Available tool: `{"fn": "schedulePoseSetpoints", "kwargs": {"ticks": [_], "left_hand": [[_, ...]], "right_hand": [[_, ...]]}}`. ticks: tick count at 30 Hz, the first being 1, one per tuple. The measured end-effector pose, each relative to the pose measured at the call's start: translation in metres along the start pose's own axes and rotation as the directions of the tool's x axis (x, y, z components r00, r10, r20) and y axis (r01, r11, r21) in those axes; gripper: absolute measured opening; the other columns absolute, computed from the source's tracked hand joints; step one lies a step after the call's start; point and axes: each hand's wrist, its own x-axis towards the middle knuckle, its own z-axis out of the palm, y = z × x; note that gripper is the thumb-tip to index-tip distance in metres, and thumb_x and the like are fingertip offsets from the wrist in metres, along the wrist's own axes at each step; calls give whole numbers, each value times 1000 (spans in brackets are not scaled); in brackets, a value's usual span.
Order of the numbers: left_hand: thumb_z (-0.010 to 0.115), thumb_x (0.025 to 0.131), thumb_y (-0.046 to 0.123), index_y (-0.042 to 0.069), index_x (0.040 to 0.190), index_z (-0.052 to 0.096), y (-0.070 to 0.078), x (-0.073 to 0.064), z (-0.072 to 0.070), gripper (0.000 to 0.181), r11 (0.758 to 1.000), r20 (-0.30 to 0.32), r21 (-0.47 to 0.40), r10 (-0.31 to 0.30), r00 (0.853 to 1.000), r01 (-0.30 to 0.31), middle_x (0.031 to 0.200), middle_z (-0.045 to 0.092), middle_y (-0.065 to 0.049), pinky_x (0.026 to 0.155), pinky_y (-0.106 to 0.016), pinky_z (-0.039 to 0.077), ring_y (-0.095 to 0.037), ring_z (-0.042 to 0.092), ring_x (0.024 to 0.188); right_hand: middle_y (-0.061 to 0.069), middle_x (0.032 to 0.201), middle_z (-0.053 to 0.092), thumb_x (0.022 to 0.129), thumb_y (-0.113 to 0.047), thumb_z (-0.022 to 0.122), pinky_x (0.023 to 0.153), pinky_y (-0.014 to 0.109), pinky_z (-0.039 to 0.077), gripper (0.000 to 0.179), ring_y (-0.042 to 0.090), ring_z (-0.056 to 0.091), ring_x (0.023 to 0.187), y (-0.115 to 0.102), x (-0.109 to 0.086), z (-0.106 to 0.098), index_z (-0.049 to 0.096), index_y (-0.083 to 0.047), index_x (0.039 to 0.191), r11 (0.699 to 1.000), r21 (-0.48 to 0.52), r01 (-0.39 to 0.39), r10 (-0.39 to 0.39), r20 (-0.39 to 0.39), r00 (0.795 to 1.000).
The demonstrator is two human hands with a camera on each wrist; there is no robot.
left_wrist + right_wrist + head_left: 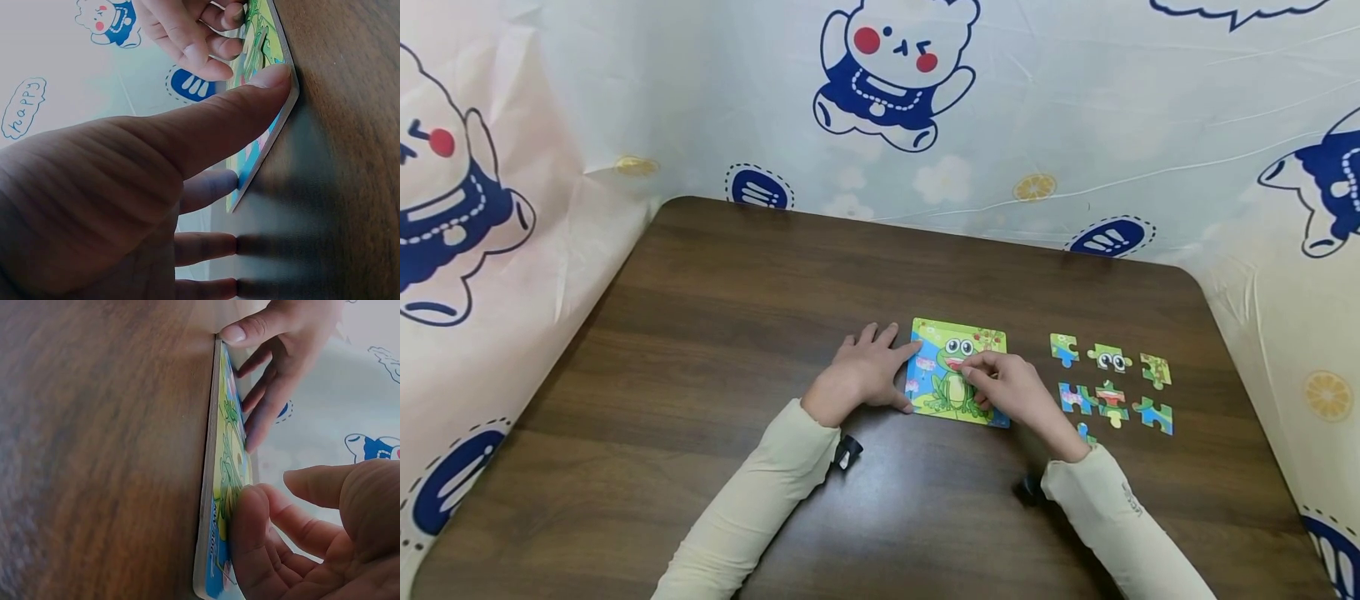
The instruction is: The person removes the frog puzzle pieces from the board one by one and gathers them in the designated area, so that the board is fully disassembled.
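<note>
A square frog puzzle board (951,404), with a large green frog on it, lies on the brown table. My left hand (867,371) is spread beside its left edge, with straight fingers. In the left wrist view the left thumb (219,115) presses on the board's corner. Above the frog picture is my right hand (1011,387), fingers loosely bent. In the right wrist view the right fingers (250,537) come down close to the board's surface, and nothing shows between them and the thumb.
To the right of the board lie several loose jigsaw pieces, among them an eyes piece (1108,360), a mouth piece (1111,404) and a blue-green corner piece (1153,415). One piece (1084,433) is partly covered by the right forearm. A patterned cloth (700,100) hangs around the table (737,333).
</note>
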Motion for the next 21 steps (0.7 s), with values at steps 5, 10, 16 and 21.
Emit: {"fn": "schedulePoseSetpoints", "kwargs": {"ticks": [5, 10, 16, 21], "left_hand": [[78, 82, 57, 37, 161, 26, 0, 0, 0, 97, 1000, -5, 7, 5, 1000, -4, 172, 13, -7, 124, -59, 21, -37, 11, 158], [79, 82, 57, 36, 161, 26, 0, 0, 0, 97, 1000, -9, 4, 8, 1000, -8, 172, 13, -7, 123, -59, 21, -37, 12, 158], [79, 82, 57, 36, 161, 27, 0, 0, -1, 97, 1000, -11, 12, 10, 1000, -10, 172, 14, -8, 123, -59, 22, -37, 13, 158], [79, 82, 57, 36, 161, 26, 0, 0, 0, 98, 1000, -11, 20, 8, 1000, -8, 172, 14, -8, 123, -59, 22, -37, 13, 158]], "right_hand": [[6, 88, 72, 101, -26, 63, 63, 31, 56, 23, 16, 65, 63, -1, 0, 0, 73, -12, 116, 1000, 2, -1, 1, -2, 1000], [6, 88, 72, 102, -26, 62, 63, 30, 56, 23, 16, 64, 63, -2, 0, 0, 73, -12, 117, 1000, -10, 0, 0, 1, 1000], [7, 83, 70, 103, -29, 61, 65, 31, 55, 26, 16, 66, 64, -4, -2, -3, 73, -12, 119, 1000, -18, -2, 2, 7, 1000], [4, 77, 70, 102, -31, 62, 64, 31, 53, 27, 15, 65, 62, -3, -2, -2, 74, -13, 118, 999, -47, -7, 7, 4, 1000]]}}
